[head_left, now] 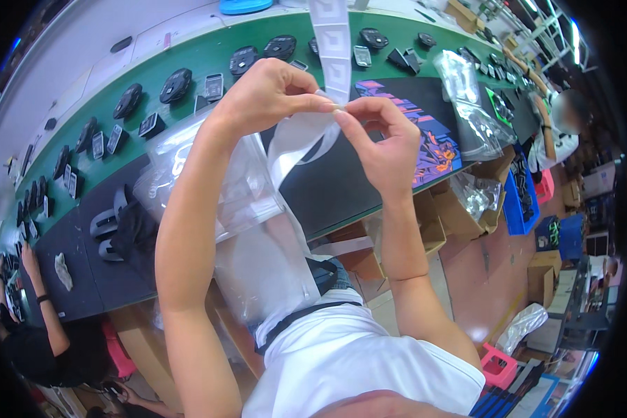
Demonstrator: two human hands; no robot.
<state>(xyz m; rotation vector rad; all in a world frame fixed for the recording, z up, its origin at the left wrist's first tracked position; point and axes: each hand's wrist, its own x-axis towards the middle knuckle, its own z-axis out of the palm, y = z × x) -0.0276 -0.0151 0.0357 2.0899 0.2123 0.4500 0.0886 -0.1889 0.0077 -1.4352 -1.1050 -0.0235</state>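
Observation:
A long white strip of square labels point(332, 45) runs down from the far side of the bench to my hands. My left hand point(275, 97) is closed in a pinch on the strip's edge. My right hand point(389, 143) meets it there, thumb and forefinger pinched at the same spot; whether a label is peeling off between them is too small to tell. Below my fingers the white backing paper point(285, 150) hangs in a loop. Clear plastic bags point(240, 184) lie beneath my left forearm, on the bench's near edge and down toward my lap.
A colourful printed mat point(435, 150) lies right of my hands, beside more clear bags point(467, 111). Black devices point(175, 86) and small boxes line the green conveyor point(195, 52). Cardboard boxes point(474, 209) and a blue bin point(521, 191) stand at right. Co-workers point(45, 334) sit along the bench.

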